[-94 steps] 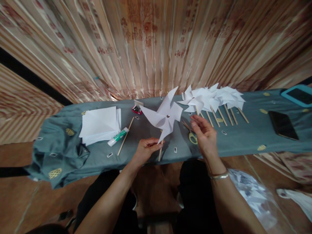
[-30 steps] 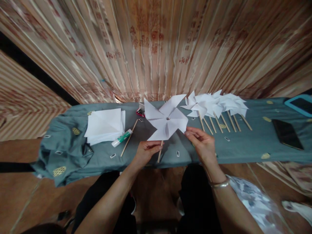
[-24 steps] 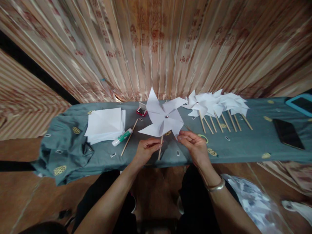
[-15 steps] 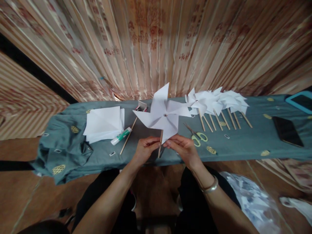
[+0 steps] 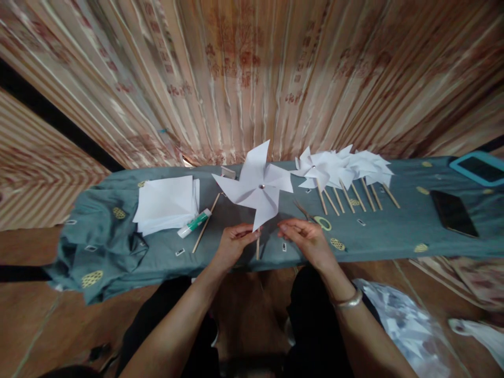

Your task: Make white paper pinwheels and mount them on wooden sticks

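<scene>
My left hand [image 5: 233, 245] is closed around the wooden stick of a white paper pinwheel [image 5: 252, 178], which stands upright above the cloth with a metal pin at its centre. The lower end of the stick shows below my fingers. To the right of the stick, apart from it, is my right hand [image 5: 305, 240], its fingers loosely extended with nothing visible in them. Behind that hand lie scissors [image 5: 323, 223] with pale green handles, partly hidden by it.
On the left are a stack of white paper [image 5: 165, 202], a glue stick [image 5: 194, 223], a loose wooden stick [image 5: 200, 239] and a small box [image 5: 228, 172]. Several finished pinwheels [image 5: 342, 167] lie at the right, then a black phone [image 5: 453, 212] and a blue-framed device [image 5: 478, 168].
My right hand has come off the pinwheel and moved right. The pinwheel stays in my left hand, its blades turned slightly. The whole view has shifted a little.
</scene>
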{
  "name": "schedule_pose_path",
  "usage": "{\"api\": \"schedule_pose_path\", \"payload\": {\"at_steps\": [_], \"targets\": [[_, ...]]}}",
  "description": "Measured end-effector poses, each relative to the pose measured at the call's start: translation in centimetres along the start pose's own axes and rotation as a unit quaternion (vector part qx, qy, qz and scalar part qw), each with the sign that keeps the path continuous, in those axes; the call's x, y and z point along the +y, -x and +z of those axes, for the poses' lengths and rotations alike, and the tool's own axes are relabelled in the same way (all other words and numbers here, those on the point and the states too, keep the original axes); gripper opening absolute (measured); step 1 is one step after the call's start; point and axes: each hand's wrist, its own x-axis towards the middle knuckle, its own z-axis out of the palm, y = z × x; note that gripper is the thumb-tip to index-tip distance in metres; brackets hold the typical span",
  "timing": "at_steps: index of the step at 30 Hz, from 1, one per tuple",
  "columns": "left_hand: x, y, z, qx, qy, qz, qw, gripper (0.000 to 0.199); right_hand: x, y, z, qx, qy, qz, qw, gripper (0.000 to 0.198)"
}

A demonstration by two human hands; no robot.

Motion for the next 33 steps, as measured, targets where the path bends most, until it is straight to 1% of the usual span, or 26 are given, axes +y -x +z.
{"api": "schedule_pose_path", "payload": {"at_steps": [4, 6, 9, 13, 15, 17, 22, 23, 25, 27, 30, 33], "targets": [[0.2, -0.3, 0.8, 0.025, 0.055, -0.006, 0.998, 0.036, 1.0, 0.7, 1.5, -0.067, 0.079, -0.006, 0.995, 0.027], [0.1, -0.6, 1.4, 0.03, 0.083, -0.007, 0.996, 0.035, 1.5, 1.0, 2.1, -0.076, 0.087, -0.003, 0.993, 0.025], [0.0, -1.1, 2.4, 0.028, 0.117, -0.011, 0.993, 0.032, 2.0, 1.0, 2.4, -0.052, 0.081, -0.007, 0.995, 0.023], [-0.1, -1.5, 3.6, 0.027, 0.157, -0.021, 0.987, 0.036, 2.0, 0.7, 1.7, -0.006, 0.082, -0.016, 0.996, 0.025], [-0.1, -1.5, 4.0, 0.024, 0.162, -0.026, 0.986, 0.041, 1.7, 0.4, 0.8, 0.027, 0.088, -0.021, 0.996, 0.03], [-0.1, -1.6, 4.1, 0.022, 0.155, -0.024, 0.987, 0.043, 1.4, -0.2, -0.7, 0.063, 0.106, -0.022, 0.992, 0.036], [0.0, -1.6, 3.9, 0.02, 0.145, -0.018, 0.989, 0.04, 0.9, -2.8, -6.2, 0.11, 0.203, -0.009, 0.973, 0.042], [0.1, -1.6, 3.8, 0.02, 0.147, -0.017, 0.989, 0.038, 0.8, -3.5, -7.4, 0.114, 0.231, -0.001, 0.966, 0.043], [0.2, -1.6, 3.7, 0.021, 0.151, -0.018, 0.988, 0.036, 0.9, -5.0, -9.5, 0.096, 0.299, 0.011, 0.949, 0.042], [0.2, -1.5, 3.5, 0.021, 0.152, -0.02, 0.988, 0.036, 1.0, -6.5, -11.1, 0.093, 0.328, 0.023, 0.94, 0.037], [0.1, -1.5, 3.2, 0.023, 0.145, -0.019, 0.989, 0.037, 1.3, -8.3, -12.5, 0.084, 0.369, 0.05, 0.924, 0.026], [0.0, -1.6, 3.0, 0.026, 0.134, -0.015, 0.991, 0.037, 1.8, -9.4, -13.0, 0.077, 0.41, 0.074, 0.906, 0.022]]}}
